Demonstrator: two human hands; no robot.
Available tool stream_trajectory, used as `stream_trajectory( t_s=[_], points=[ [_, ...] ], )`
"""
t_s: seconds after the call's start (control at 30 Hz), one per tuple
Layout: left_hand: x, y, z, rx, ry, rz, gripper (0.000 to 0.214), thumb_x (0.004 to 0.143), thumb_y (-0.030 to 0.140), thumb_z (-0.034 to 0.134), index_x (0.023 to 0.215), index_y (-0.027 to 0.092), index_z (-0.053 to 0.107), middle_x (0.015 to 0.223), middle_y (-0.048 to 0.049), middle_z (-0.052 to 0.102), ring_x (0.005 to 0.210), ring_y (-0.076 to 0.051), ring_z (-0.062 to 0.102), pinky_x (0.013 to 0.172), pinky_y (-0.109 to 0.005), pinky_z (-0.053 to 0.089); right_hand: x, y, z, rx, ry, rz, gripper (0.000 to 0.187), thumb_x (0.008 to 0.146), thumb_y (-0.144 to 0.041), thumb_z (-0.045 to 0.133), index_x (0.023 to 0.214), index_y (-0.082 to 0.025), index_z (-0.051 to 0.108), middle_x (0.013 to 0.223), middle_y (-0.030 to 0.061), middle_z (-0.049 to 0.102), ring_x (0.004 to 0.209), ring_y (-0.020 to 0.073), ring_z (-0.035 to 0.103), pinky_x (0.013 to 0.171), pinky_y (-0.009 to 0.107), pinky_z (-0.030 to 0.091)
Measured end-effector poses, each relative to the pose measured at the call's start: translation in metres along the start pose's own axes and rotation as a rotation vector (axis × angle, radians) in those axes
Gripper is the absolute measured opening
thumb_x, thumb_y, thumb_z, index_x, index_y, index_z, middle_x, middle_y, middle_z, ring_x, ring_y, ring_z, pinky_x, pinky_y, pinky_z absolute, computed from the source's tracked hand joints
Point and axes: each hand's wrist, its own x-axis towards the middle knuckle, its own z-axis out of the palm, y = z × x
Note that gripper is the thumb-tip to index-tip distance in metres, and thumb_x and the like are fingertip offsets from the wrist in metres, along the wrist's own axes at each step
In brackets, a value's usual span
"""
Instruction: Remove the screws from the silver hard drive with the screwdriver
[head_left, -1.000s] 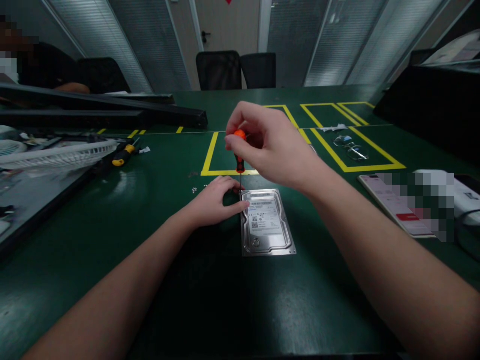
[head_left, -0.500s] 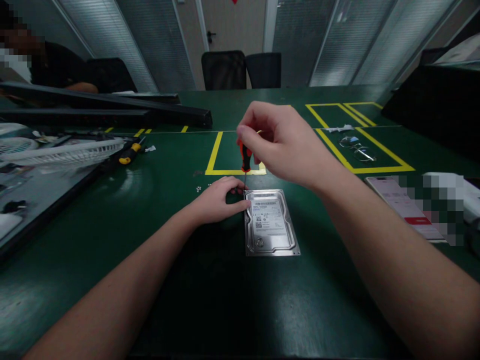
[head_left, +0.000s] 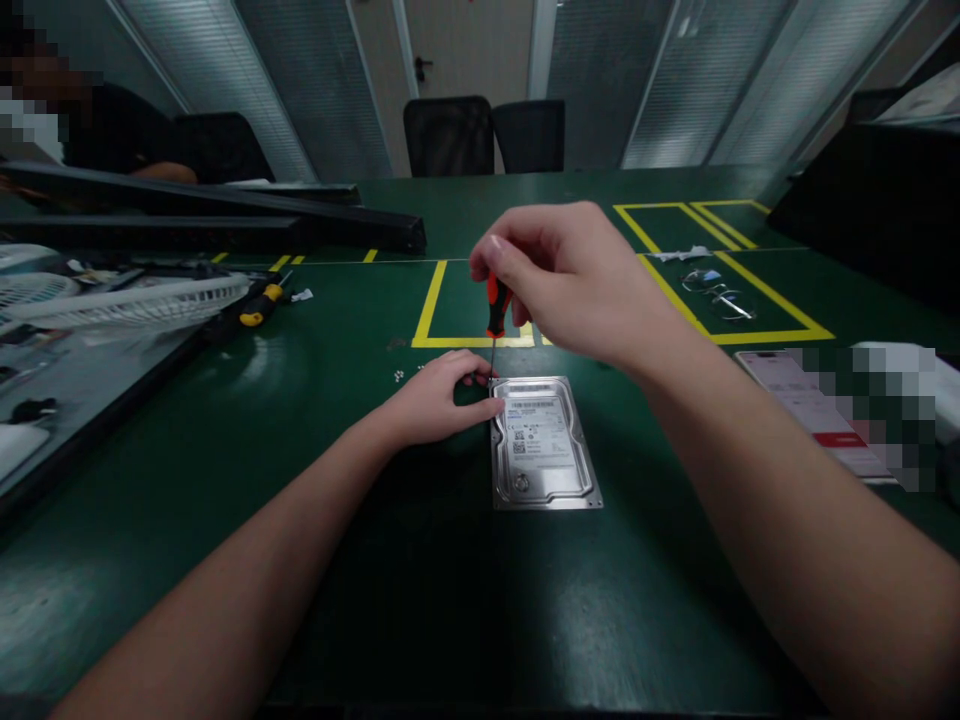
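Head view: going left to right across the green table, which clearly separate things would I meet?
Long white slatted plastic part → yellow-and-black screwdriver → tiny pale bits → flat silver rectangular hard drive → thin-rimmed glasses → pale-edged phone.

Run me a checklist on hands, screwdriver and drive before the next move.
1. Red screwdriver held in the right hand: ok.
2. Red screwdriver at the far left corner of the drive: ok.
3. Red screwdriver seated: cannot tell, contact too small.
4. Left hand at the drive's left side: ok.
5. Drive label up on the table: ok.
6. Small bits apart from the drive: ok.
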Motion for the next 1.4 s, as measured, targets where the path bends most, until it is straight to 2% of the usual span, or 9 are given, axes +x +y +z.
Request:
stream_trajectory(
  t_s=[0.2, 0.37, 0.53, 0.7, 0.87, 0.97, 1.17, 1.4],
  points=[
    [0.001, -0.001, 0.000, 0.010, -0.005, 0.005, 0.037, 0.090, 0.048, 0.070, 0.111, 0.018, 0.068, 0.110, -0.0092, 0.069, 0.099, -0.023, 0.063, 0.089, -0.040, 0.052, 0.001, -0.001, -0.004, -0.004, -0.055, -0.011, 0.023, 0.106, -0.036, 0.055, 0.099, -0.020, 0.070, 0.082, 0.0029, 0.069, 0.069, 0.0155, 0.064, 0.064, 0.029, 0.048],
    [0.002, 0.000, 0.001, -0.007, -0.016, -0.008, 0.038, 0.090, 0.047, 0.070, 0.113, 0.017, 0.068, 0.113, -0.0097, 0.069, 0.101, -0.023, 0.063, 0.092, -0.040, 0.052, -0.002, 0.003, 0.005, -0.040, 0.060, -0.114, 0.013, 0.099, -0.031, 0.067, 0.092, -0.020, 0.068, 0.088, 0.0043, 0.071, 0.081, 0.0182, 0.065, 0.070, 0.030, 0.051],
    [0.001, 0.000, 0.001, -0.012, -0.010, -0.018, 0.040, 0.090, 0.049, 0.070, 0.113, 0.017, 0.068, 0.114, -0.0096, 0.070, 0.102, -0.024, 0.064, 0.092, -0.040, 0.052, -0.005, 0.004, 0.012, -0.035, 0.128, -0.127, 0.011, 0.097, -0.029, 0.068, 0.091, -0.021, 0.064, 0.092, 0.0050, 0.071, 0.083, 0.0193, 0.065, 0.072, 0.032, 0.052],
    [0.001, 0.001, 0.000, -0.012, -0.011, -0.019, 0.038, 0.090, 0.049, 0.070, 0.112, 0.017, 0.067, 0.112, -0.0096, 0.069, 0.101, -0.024, 0.064, 0.091, -0.040, 0.052, -0.003, 0.002, 0.008, -0.020, 0.083, -0.121, 0.011, 0.099, -0.026, 0.066, 0.090, -0.021, 0.065, 0.087, 0.0027, 0.069, 0.077, 0.0162, 0.062, 0.068, 0.029, 0.048],
    [0.001, 0.001, 0.001, -0.003, -0.006, -0.011, 0.037, 0.089, 0.047, 0.071, 0.111, 0.017, 0.068, 0.110, -0.0088, 0.069, 0.098, -0.023, 0.063, 0.089, -0.039, 0.052, 0.001, 0.003, 0.002, 0.048, -0.012, -0.019, 0.021, 0.108, -0.031, 0.051, 0.101, -0.021, 0.068, 0.081, 0.0005, 0.067, 0.067, 0.0129, 0.061, 0.061, 0.026, 0.044],
    [0.000, 0.000, 0.001, -0.004, -0.009, -0.010, 0.037, 0.089, 0.046, 0.071, 0.111, 0.017, 0.068, 0.109, -0.0084, 0.069, 0.098, -0.023, 0.063, 0.089, -0.039, 0.052, 0.001, 0.001, 0.000, 0.046, -0.030, 0.006, 0.020, 0.108, -0.031, 0.052, 0.102, -0.021, 0.068, 0.080, 0.0002, 0.066, 0.066, 0.0128, 0.062, 0.061, 0.026, 0.045],
    [0.001, -0.001, 0.001, -0.001, -0.005, -0.014, 0.040, 0.089, 0.049, 0.071, 0.112, 0.017, 0.068, 0.111, -0.0090, 0.069, 0.099, -0.024, 0.063, 0.089, -0.040, 0.052, 0.000, 0.001, 0.003, -0.048, 0.090, -0.074, 0.012, 0.097, -0.026, 0.070, 0.087, -0.021, 0.065, 0.088, 0.0029, 0.070, 0.078, 0.0168, 0.064, 0.067, 0.029, 0.050],
    [0.002, 0.000, 0.002, -0.001, -0.012, -0.015, 0.042, 0.090, 0.051, 0.070, 0.114, 0.016, 0.068, 0.113, -0.0102, 0.070, 0.102, -0.025, 0.064, 0.092, -0.041, 0.052, -0.005, 0.002, 0.009, -0.017, 0.110, -0.125, 0.009, 0.096, -0.025, 0.068, 0.092, -0.023, 0.061, 0.088, 0.0030, 0.069, 0.082, 0.0183, 0.065, 0.069, 0.029, 0.051]
  ],
)
